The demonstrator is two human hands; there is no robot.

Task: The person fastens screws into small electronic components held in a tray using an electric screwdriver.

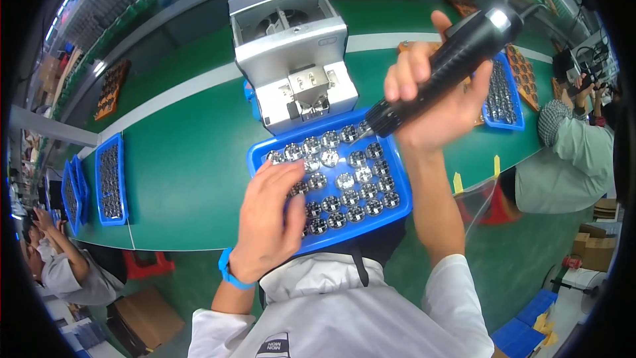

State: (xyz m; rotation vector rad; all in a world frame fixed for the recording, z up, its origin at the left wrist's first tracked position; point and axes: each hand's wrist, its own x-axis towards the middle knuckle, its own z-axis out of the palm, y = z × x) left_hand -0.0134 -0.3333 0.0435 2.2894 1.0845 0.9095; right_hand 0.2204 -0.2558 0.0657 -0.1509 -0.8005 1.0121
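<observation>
My right hand point(440, 109) grips a black electric screwdriver point(457, 59), which slants down to the left. Its metal bit reaches the far right part of a blue tray point(399, 215). In that tray sit several round, shiny black-and-silver parts point(337, 219), standing in rough rows. Over the tray's left side lies my left hand point(268, 209), thumb apart from the fingers, with a blue band on the wrist. Its fingertips are beside or on the parts there, and it covers some of them. Whether the bit touches a part I cannot tell.
Just behind the tray stands a silver screw-feeding machine point(291, 53) on the green table point(179, 159). Another blue tray of parts point(110, 182) is at the left, and one more blue tray point(503, 93) at the right, near an orange rack point(523, 76). Other people sit at both sides.
</observation>
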